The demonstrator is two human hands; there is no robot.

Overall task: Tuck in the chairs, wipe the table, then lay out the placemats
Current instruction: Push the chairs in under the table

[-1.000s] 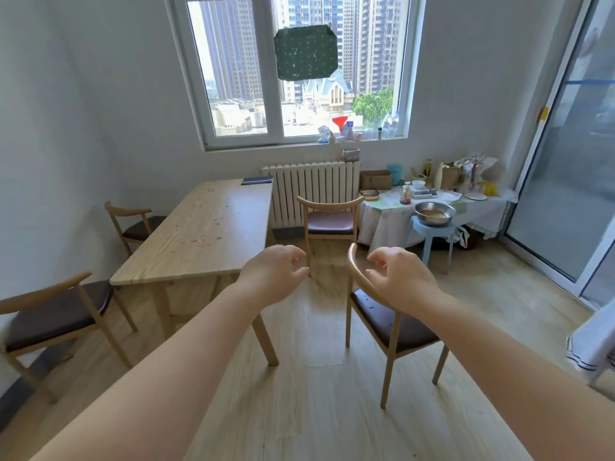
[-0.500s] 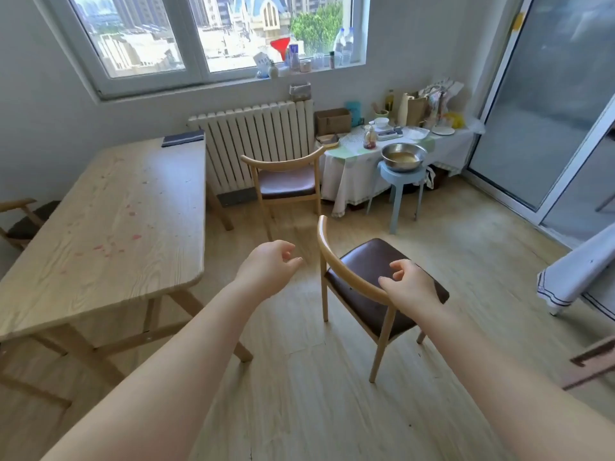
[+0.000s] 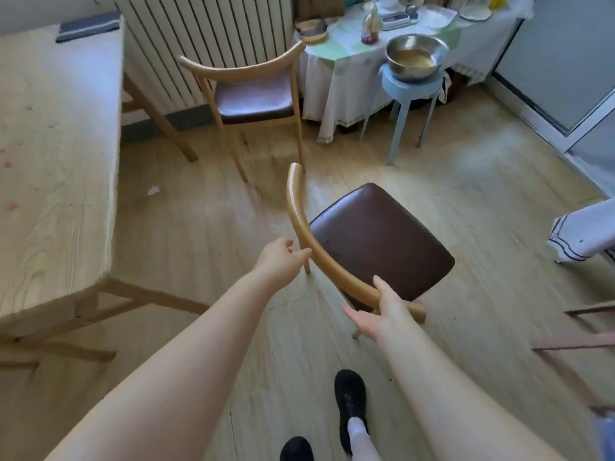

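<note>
The near chair [image 3: 376, 241], with a dark brown padded seat and a curved wooden backrest, stands on the wood floor [image 3: 206, 227] well apart from the dining table [image 3: 56, 154], its back turned toward the person. The right hand [image 3: 382, 311] rests on the lower end of the backrest rail, fingers over the top and thumb spread below, not yet closed around it. The left hand [image 3: 281, 257] is open, its fingertips just touching the rail higher up where a back leg meets it. The table fills the left side, its pale top marked with reddish spots, and a dark folded cloth [image 3: 88, 26] lies at its far edge. A second chair [image 3: 249, 91] stands beyond, in front of the white radiator [image 3: 199, 34]. To its right a steel bowl [image 3: 414, 58] sits on a light blue stool [image 3: 411, 94], beside a low table draped in a white cloth [image 3: 336, 81] and crowded with small items. The person's black shoes [image 3: 349, 404] show at the bottom edge.
</note>
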